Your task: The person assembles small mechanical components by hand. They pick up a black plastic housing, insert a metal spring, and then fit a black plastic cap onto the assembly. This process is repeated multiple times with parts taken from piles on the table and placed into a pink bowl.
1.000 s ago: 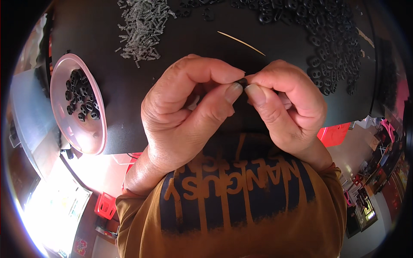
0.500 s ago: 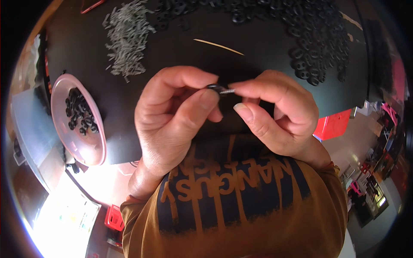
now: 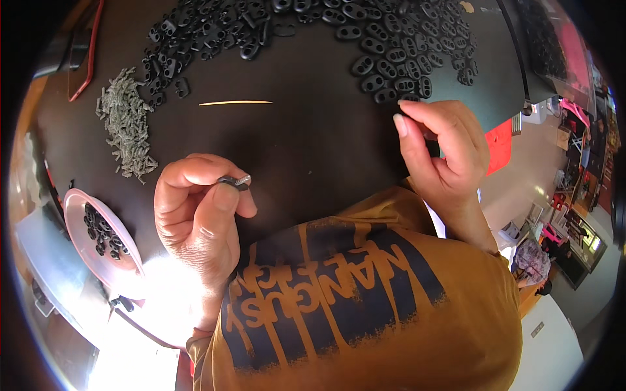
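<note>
Between its thumb and fingers my left hand [image 3: 195,212] pinches a small black plastic cord-lock part [image 3: 228,182], with a metal spring [image 3: 244,180] sticking out of its right end. My right hand [image 3: 450,146] is at the near edge of a spread of black two-hole cord-lock pieces [image 3: 373,83]. Its thumb and forefinger are a little apart, and nothing shows between them. Smaller black parts [image 3: 168,64] lie heaped at the far left. Closer to my left hand is a pile of small metal springs [image 3: 126,124].
A thin wooden stick [image 3: 235,102] lies on the dark table [image 3: 313,140]. At the left edge a pink bowl [image 3: 124,281] contains several black pieces. A red-edged object [image 3: 89,73] is at the far left, and a red bin [image 3: 499,146] is beyond the right edge.
My hands have separated. The left hand moved left and nearer with the black part and spring; the right let go of the spring and moved to the black pieces. The view has turned and shifted.
</note>
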Motion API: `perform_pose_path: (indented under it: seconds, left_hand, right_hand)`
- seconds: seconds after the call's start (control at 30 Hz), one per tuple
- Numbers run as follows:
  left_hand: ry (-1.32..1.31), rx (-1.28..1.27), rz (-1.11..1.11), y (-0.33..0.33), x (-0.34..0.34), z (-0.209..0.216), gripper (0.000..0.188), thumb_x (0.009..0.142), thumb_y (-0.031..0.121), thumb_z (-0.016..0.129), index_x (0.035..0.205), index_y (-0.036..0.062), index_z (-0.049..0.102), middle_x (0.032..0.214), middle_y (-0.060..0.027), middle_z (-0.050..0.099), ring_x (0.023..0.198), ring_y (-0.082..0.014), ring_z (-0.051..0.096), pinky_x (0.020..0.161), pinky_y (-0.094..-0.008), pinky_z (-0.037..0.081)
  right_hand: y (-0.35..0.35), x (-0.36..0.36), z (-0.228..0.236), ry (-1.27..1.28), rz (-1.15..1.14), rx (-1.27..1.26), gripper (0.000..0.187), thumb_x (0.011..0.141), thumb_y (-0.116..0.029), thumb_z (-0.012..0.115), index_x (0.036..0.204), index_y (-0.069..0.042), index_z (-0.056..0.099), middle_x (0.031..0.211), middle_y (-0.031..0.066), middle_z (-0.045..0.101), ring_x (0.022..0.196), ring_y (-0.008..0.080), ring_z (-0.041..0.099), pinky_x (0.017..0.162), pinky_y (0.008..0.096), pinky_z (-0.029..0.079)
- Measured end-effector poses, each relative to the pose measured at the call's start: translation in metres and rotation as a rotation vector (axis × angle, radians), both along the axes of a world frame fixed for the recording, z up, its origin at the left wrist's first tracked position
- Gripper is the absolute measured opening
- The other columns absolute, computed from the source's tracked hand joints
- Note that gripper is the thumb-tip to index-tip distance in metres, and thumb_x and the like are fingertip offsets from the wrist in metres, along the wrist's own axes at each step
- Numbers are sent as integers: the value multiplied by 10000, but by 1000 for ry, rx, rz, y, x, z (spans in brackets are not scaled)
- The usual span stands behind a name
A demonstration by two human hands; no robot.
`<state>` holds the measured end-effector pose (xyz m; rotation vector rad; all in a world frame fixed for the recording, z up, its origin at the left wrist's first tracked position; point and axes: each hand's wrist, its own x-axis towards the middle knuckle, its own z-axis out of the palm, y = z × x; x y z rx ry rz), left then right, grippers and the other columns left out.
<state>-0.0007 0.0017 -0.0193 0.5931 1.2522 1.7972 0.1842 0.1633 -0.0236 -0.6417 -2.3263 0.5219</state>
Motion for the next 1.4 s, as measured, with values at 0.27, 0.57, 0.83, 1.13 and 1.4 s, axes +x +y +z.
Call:
perform_pose_path:
  seconds: [0.27,0.57,0.83,1.13,1.4]
  left_hand:
    - [3,0,-16,1,1,-1,125,815,26,553,936,22,520,836,-119,558,585,-104,510,561,-211,433]
    - [1,-5,-43,0,1,1,117,820,32,549,930,35,510,847,-122,550,603,-98,502,575,-211,428]
    - [116,87,-55,1,-1,-2,119,835,8,527,946,37,496,924,-118,511,606,-80,479,569,-204,419]
    - [112,98,-89,-2,2,0,106,883,79,468,986,55,473,813,-115,545,423,-78,433,423,-213,378]
    - [84,109,-90,-5,0,-1,104,866,71,491,967,47,489,827,-127,574,440,-96,472,431,-218,403]
  right_hand:
    - [9,-2,-2,-157,-13,91,232,617,-36,696,827,-54,598,641,34,531,543,197,496,480,301,387]
    - [9,-6,0,-233,53,52,232,605,-59,707,804,-60,587,657,31,524,571,210,494,487,317,389]
    - [-1,-15,5,-262,84,39,237,602,-47,708,806,-57,589,657,33,521,578,210,502,491,313,397]
    - [0,-21,4,-205,142,104,208,601,-24,698,772,-51,582,672,41,552,580,211,530,501,300,423]
    - [-13,-38,21,39,359,-426,190,680,98,617,846,24,559,863,148,609,724,160,582,630,246,458]
